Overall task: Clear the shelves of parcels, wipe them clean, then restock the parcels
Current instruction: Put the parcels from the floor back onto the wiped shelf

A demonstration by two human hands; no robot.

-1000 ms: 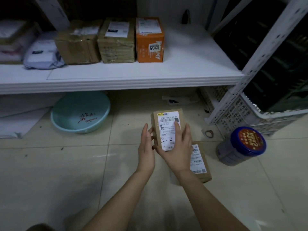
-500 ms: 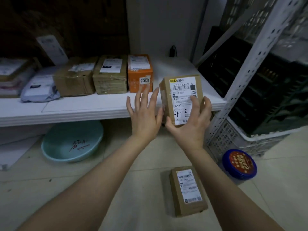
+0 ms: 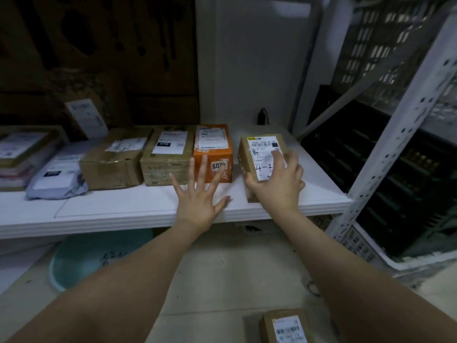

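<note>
A small brown parcel with a white label marked "4-2" stands on the white shelf, right of an orange parcel. My right hand grips the brown parcel from the front, thumb on its left side and fingers over the label. My left hand hovers over the shelf's front edge with fingers spread, holding nothing. Left of the orange parcel stand two brown boxes and a grey mailer bag. Another brown parcel lies on the floor.
A teal basin sits on the floor under the shelf. The perforated white upright of the rack rises at the right, with a white plastic crate behind it. Flat parcels are stacked at the far left of the shelf.
My right hand has carried the "4-2" parcel up from the floor and set it on the shelf beside the orange parcel. My left hand let go of it and moved forward, fingers spread.
</note>
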